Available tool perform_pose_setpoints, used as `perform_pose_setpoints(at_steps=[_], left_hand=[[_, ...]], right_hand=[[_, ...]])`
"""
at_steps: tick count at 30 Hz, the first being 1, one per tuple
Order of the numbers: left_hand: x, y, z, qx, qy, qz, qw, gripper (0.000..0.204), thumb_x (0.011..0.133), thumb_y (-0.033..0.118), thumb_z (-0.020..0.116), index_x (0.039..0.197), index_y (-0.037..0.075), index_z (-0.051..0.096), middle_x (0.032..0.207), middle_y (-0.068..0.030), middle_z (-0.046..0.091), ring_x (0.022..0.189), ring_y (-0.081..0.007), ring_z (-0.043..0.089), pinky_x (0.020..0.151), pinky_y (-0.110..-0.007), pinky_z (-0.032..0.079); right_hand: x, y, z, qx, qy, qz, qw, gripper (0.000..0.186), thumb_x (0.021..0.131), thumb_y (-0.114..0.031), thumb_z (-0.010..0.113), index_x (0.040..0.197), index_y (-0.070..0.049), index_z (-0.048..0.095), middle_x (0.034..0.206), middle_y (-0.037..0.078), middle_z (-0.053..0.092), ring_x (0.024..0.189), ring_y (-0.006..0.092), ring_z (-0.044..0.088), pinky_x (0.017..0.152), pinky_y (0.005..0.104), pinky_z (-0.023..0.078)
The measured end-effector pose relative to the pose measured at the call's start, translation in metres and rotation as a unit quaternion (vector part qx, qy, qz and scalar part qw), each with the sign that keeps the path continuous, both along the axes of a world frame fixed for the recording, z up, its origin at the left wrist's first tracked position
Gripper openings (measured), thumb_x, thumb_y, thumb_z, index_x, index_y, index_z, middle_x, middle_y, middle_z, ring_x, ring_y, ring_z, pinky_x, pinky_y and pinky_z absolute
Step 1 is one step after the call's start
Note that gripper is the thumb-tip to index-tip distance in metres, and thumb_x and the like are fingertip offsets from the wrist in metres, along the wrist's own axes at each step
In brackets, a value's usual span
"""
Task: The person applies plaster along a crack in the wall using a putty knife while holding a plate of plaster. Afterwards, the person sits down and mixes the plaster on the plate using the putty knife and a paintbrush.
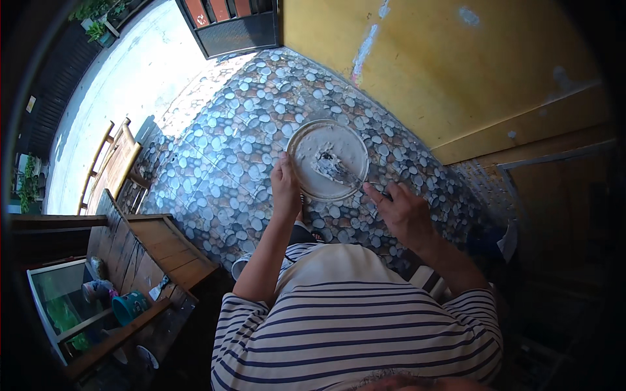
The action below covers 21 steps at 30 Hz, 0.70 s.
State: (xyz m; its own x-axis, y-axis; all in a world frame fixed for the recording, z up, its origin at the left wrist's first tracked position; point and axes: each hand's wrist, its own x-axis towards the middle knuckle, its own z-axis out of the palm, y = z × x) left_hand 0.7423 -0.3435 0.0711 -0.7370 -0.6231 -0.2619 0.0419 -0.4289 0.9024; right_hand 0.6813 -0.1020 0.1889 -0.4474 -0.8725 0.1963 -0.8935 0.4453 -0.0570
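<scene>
In front of my body is a shallow round lid [306, 184], pale and rimmed, smeared with whitish-grey paste [324, 148]. My left hand [285, 182] grips its left edge, thumb on the rim and fingers mostly hidden beneath. At the lower right edge, my right hand [403, 212] is closed around the handle of a putty knife [349, 178]. Its metal blade rests over the lid, in a thicker clump of paste near the middle. The hand covers most of the handle.
A yellow wall [443, 65] with whitish patches rises at the right. Pebble-patterned flooring [228, 156] lies below. To the left stand a bamboo bench [111, 166] and a wooden table [173, 251], near a glass tank [62, 306] and a teal pot [129, 306]. A dark gate [235, 32] stands ahead.
</scene>
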Motion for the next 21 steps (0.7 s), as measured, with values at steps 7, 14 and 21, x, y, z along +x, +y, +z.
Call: perform_pose_setpoints(at_steps=[7,14,21], left_hand=[[-0.086,-0.04,-0.02,-0.046,0.007,-0.063,0.997,0.045,0.108,0.038,0.037,0.095,0.001,0.06,0.078,0.0022,0.053,0.07,-0.0059,0.044,0.063,-0.025,0.039],[-0.149,-0.062,0.001,-0.051,0.016,-0.108,0.993,0.047,0.108,0.039,0.037,0.085,0.002,0.054,0.071,0.0033,0.043,0.066,-0.0065,0.036,0.059,-0.025,0.034],[-0.189,-0.064,0.002,0.019,0.01,-0.131,0.991,0.046,0.108,0.037,0.037,0.086,0.002,0.056,0.072,0.003,0.047,0.066,-0.0053,0.039,0.059,-0.025,0.036]], right_hand=[[-0.054,-0.032,0.008,-0.087,-0.184,-0.157,0.966,0.04,0.088,-0.009,0.067,0.129,-0.009,0.064,0.092,0.012,0.062,0.076,0.0247,0.065,0.065,0.0366,0.055],[-0.083,-0.056,0.022,-0.174,-0.204,-0.214,0.939,0.035,0.093,-0.015,0.066,0.128,-0.011,0.064,0.086,0.014,0.062,0.072,0.0264,0.064,0.066,0.0357,0.053],[-0.101,-0.056,0.025,-0.084,-0.078,-0.244,0.963,0.045,0.088,-0.01,0.069,0.132,-0.018,0.062,0.084,0.006,0.053,0.069,0.0238,0.061,0.059,0.0365,0.051]])
